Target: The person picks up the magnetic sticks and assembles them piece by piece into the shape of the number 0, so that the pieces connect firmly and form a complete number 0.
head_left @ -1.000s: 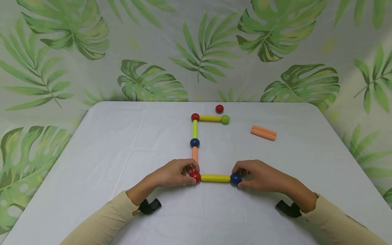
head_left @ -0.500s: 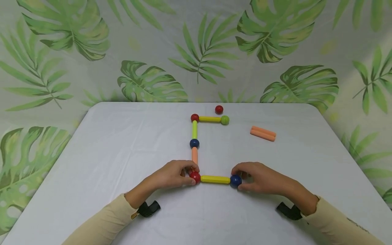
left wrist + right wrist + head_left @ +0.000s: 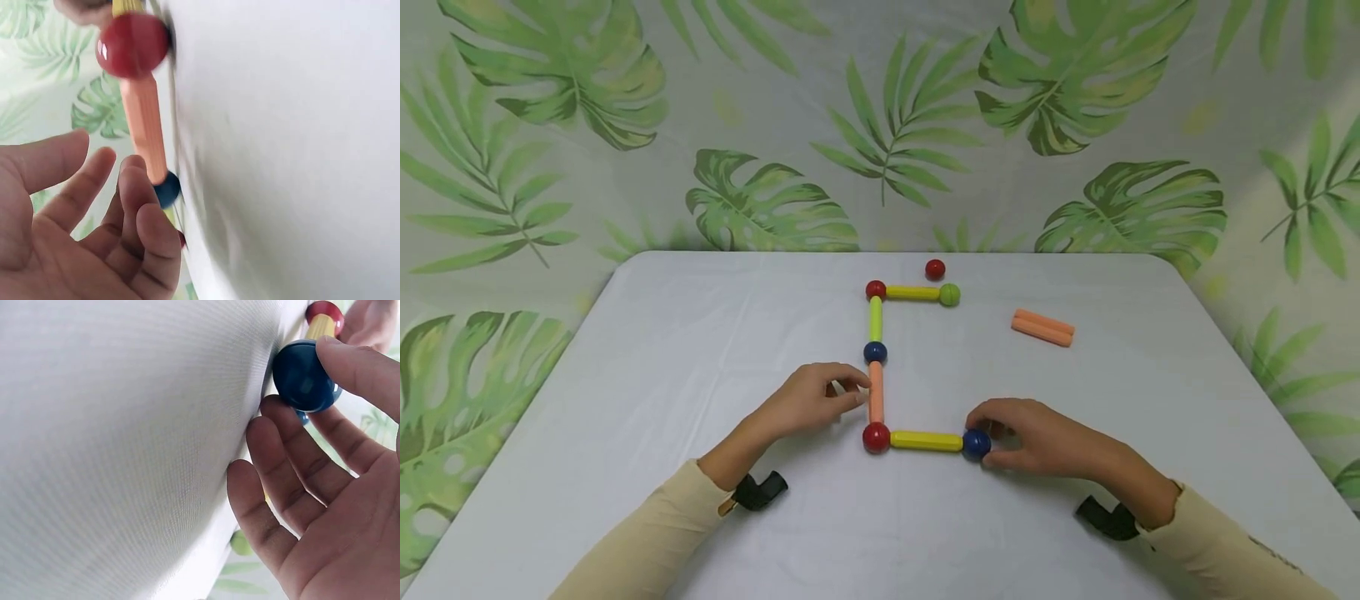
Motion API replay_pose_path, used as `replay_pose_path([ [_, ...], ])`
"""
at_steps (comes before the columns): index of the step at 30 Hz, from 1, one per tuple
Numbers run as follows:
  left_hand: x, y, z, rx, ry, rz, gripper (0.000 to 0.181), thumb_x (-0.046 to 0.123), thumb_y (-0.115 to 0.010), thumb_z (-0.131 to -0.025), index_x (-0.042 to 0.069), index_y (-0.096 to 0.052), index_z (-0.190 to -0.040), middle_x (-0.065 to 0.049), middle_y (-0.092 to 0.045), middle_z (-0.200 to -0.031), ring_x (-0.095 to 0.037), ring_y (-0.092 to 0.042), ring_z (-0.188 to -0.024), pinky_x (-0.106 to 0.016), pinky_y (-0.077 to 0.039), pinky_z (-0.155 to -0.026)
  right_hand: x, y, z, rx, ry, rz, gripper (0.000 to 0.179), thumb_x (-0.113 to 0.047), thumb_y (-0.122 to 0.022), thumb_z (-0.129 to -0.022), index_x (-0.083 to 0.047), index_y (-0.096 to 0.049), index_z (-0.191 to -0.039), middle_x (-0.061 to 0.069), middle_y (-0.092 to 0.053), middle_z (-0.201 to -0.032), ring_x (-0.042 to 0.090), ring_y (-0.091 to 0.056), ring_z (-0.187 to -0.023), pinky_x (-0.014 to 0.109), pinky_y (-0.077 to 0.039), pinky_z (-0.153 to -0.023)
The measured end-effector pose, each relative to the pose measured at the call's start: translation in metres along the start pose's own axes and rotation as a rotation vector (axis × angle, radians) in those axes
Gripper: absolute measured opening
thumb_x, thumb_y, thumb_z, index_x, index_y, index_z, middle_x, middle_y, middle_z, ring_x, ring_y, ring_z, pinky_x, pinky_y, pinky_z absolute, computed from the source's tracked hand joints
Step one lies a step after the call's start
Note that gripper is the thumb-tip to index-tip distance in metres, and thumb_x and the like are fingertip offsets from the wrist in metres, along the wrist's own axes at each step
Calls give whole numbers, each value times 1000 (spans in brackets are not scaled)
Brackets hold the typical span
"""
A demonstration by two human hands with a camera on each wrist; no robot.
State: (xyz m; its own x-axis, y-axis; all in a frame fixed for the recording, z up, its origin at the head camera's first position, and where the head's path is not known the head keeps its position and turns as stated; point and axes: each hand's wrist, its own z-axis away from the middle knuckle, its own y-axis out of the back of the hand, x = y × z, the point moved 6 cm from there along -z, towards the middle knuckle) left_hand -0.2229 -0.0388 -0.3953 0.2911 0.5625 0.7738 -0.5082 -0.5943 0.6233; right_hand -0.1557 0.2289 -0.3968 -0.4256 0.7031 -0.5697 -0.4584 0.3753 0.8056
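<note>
My right hand [image 3: 1037, 437] pinches a dark blue ball [image 3: 976, 444] between thumb and fingers; the right wrist view shows the thumb on the ball [image 3: 306, 375]. A yellow stick [image 3: 927, 441] runs from that ball to a red ball [image 3: 876, 437]. From the red ball an orange stick [image 3: 876, 392] leads away to another blue ball [image 3: 875, 352]. Beside the orange stick is my left hand [image 3: 808, 400], fingers loosely bent and nothing between them. In the left wrist view, thumb and fingers are spread apart near the orange stick [image 3: 144, 125].
Farther back, the chain continues with a lime stick [image 3: 876, 320], a red ball [image 3: 876, 290], a yellow stick [image 3: 912, 293] and a green ball [image 3: 950, 294]. A loose red ball [image 3: 935, 269] lies behind it. Two orange sticks [image 3: 1042, 327] lie side by side at right.
My left hand has let go of the near red ball and moved back and slightly left, beside the orange stick. The right hand has stayed on the blue ball.
</note>
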Motion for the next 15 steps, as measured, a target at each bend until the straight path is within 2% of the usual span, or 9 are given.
replay_pose_path([
  [4,-9,9,-11,59,16,-4,24,17,-62,-95,11,-69,-117,-8,-69,-104,-13,-59,-61,-27,-49,-62,1,-1,1,-3,-5,-3,36,-28,-75,-88,-20,-62,-120,-10,-65,-115,4,-60,-100,28,-54,-87],
  [8,-16,15,-26,108,35,-8,26,17,-64,-95,12,-68,-120,-9,-68,-110,-14,-59,-66,-27,-49,-64,1,0,1,7,-3,12,35,-28,-75,-88,-20,-62,-120,-11,-64,-114,3,-59,-99,27,-53,-86],
  [11,-18,18,-37,114,51,-20,30,20,-64,-95,15,-65,-125,-9,-67,-116,-16,-60,-76,-25,-50,-65,0,0,1,11,-3,22,35,-28,-75,-88,-20,-62,-120,-11,-64,-114,3,-58,-98,27,-53,-86],
  [15,-16,18,-49,78,65,-23,36,23,-66,-94,19,-63,-130,-10,-65,-124,-23,-59,-92,-26,-50,-70,-1,-1,-1,6,-3,21,36,-27,-75,-88,-20,-62,-120,-10,-65,-115,3,-59,-99,28,-53,-87],
])
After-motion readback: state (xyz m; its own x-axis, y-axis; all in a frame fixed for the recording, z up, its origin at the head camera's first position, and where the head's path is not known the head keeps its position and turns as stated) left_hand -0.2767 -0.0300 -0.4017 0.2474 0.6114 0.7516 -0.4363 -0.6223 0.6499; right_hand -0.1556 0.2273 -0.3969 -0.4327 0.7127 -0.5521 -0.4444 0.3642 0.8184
